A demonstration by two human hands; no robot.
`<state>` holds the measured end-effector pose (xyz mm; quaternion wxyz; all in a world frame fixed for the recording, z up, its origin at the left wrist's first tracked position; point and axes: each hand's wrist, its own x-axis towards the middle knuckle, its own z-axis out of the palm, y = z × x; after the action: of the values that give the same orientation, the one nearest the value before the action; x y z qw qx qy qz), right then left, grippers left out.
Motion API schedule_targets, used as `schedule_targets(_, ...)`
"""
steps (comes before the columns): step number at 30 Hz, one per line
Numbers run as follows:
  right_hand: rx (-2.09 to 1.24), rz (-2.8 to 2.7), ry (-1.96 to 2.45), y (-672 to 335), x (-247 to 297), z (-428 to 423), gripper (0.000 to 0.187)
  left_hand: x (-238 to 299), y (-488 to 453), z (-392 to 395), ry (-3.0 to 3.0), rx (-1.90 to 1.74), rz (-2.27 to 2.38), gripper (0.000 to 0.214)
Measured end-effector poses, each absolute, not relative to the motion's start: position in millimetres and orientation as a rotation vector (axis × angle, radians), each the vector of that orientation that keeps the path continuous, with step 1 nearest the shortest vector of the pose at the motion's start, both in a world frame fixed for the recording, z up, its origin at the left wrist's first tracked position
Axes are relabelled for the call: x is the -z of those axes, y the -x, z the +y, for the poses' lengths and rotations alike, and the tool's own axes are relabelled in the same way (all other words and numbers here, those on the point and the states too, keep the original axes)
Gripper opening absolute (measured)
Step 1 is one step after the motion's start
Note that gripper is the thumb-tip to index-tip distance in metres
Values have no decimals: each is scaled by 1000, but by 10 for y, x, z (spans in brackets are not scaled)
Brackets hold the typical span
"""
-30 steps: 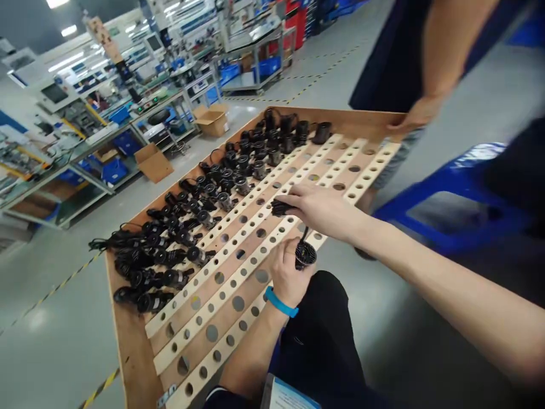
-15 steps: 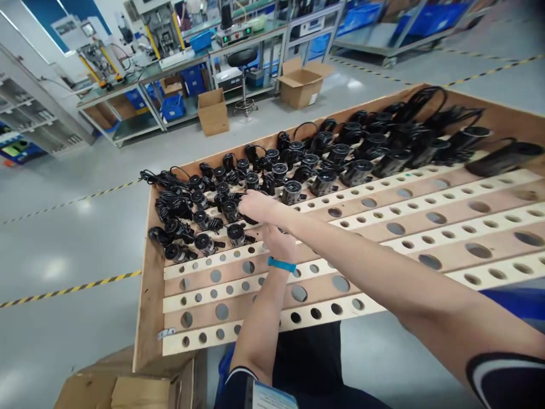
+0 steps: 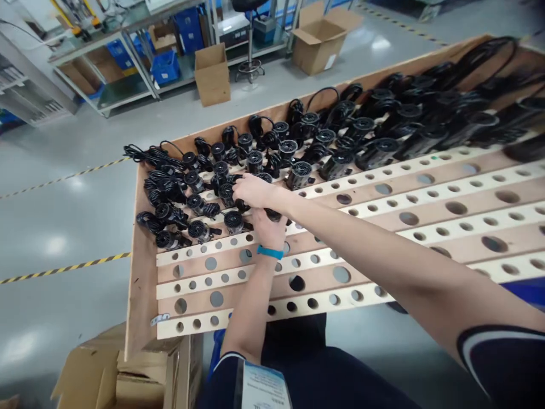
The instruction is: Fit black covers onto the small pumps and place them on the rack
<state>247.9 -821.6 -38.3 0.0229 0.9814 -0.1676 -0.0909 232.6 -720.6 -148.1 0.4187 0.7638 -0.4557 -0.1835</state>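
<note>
A wooden rack [image 3: 140,284] with pale strips full of round holes lies in front of me. Its far rows hold several small black cylindrical motors [image 3: 298,170] with coiled cords. My right hand [image 3: 254,190] reaches across to the left end of these rows, fingers curled round a black motor [image 3: 238,203]. Just below it my left hand [image 3: 267,228], with a blue wristband, is closed round another black motor [image 3: 273,215] right at the first pale strip. The two hands touch each other.
Open cardboard boxes [image 3: 128,375] stand under the rack's near left corner. Beyond the rack are grey floor with yellow-black tape [image 3: 63,267], more cardboard boxes [image 3: 213,71], a stool and workbenches with blue bins [image 3: 164,65].
My view swung left along the rack. Both hands carried their black motors from the rack's near edge to the left end of the filled rows. The other person is out of view.
</note>
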Motion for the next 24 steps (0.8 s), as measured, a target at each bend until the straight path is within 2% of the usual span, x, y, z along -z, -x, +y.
schedule_targets(3, 277, -585, -3090, -2434, 327, -8240, 27, 1455, -2545, -7144, -1771, 481, -1285, 68)
schedule_targets(7, 237, -679, -3152, -2400, 248, -8278, 32, 1303, -2818, -7154, -1636, 634, -1511, 44)
schedule_targets(9, 209, -733, -3157, -2391, 223, -8306, 32, 1230, -2874, -7193, -1685, 645, -1548, 41)
schedule_targets(17, 84, -1043, -3112, -2319, 173, -8303, 30, 1231, -2660, -7210, -1833, 406, -1557, 55)
schedule_targets(24, 54, -823, -3219, -2279, 260, -8234, 33, 1441, -2336, -7015, -1883, 379, -1431, 64)
